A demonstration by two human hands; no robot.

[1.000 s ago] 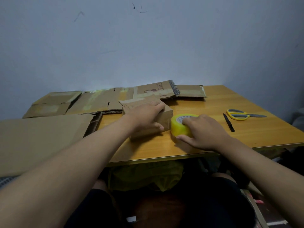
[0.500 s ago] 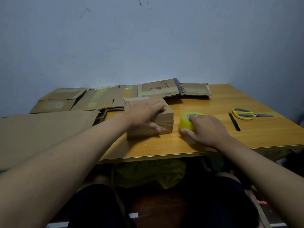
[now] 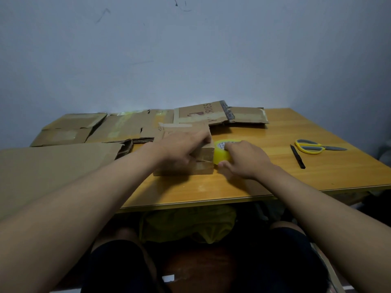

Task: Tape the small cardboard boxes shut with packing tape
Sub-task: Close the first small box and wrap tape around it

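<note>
Taping is under way: our left hand [image 3: 179, 150] presses the small brown cardboard box [image 3: 203, 156] near the tabletop's [image 3: 275, 176] front edge, fingers curled over it. Our right hand [image 3: 245, 159] grips the yellow tape roll [image 3: 220, 154] against its side. Next we should pull tape across the seam.

Yellow-handled scissors [image 3: 313, 146] lie beside a black pen [image 3: 297, 156].

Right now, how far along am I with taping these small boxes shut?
Early on. One small cardboard box stands folded up on the table; your left hand steadies it while your right hand grips the yellow tape roll against its side. Whether a strip is stuck yet is unclear. The flattened cardboard behind isn't assembled, and the scissors lie unused.
</note>
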